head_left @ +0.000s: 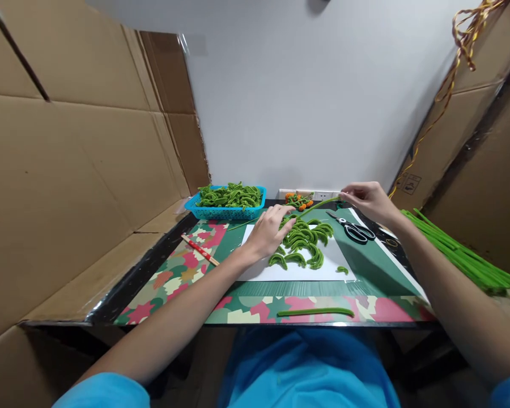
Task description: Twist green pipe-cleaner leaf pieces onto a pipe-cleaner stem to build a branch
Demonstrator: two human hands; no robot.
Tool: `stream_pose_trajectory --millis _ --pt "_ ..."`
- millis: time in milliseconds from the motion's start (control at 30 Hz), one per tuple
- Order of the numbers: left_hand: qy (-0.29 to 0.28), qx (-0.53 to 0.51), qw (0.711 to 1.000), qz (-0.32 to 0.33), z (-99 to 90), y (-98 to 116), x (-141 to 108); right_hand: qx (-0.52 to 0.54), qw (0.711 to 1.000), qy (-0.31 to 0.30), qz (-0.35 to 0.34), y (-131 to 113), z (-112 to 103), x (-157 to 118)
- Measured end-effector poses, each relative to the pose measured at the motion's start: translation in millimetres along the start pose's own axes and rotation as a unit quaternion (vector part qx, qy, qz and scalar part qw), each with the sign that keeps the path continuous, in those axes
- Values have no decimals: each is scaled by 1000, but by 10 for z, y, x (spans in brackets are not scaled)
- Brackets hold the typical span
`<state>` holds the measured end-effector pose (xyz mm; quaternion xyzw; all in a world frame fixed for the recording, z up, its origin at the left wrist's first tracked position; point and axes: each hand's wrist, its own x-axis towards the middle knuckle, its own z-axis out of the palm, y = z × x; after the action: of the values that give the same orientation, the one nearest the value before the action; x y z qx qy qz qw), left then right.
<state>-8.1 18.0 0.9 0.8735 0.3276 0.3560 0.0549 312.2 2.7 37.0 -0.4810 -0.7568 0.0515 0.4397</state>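
A long green pipe cleaner [318, 205] stretches between my two hands above the table. My right hand [369, 199] pinches its right end between thumb and fingertips. My left hand [271, 231] closes on it farther left, thumb and index finger around it; the exact contact is partly hidden. A thin green strand [243, 224] shows beyond the left hand, and I cannot tell if it is the same piece. Under the hands, many curved green pipe-cleaner pieces [300, 241] lie piled on a white sheet [259, 273]. One short curl [342, 270] sits apart at the right.
A blue basket [225, 213] of green curved pieces stands at the back left. Black-handled scissors [355, 229] lie right, beside a bundle of green pipe cleaners [463, 255]. A red-wrapped chopstick packet [199, 250], orange-and-green bits [300, 201] and a straight green piece [315, 312] surround the sheet.
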Motion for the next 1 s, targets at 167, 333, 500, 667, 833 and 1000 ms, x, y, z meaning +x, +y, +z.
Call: stream_pose_trajectory --millis 167,333,500,667,833,1000 --pt "-47 31 998 -21 47 -12 -31 -50 993 106 -8 182 386 -3" --pt "8 80 997 20 39 7 -41 -174 983 53 -20 324 460 -176" --pt "89 97 991 25 -3 -2 -20 -242 970 15 -21 379 456 -227" --pt "20 93 995 -2 31 -41 -39 -261 965 12 -30 353 454 -214" --pt "83 69 994 -10 -2 -24 -33 -248 967 5 -64 255 416 -228" --pt "30 104 994 -23 -44 -44 -9 -199 978 24 -55 189 404 -224"
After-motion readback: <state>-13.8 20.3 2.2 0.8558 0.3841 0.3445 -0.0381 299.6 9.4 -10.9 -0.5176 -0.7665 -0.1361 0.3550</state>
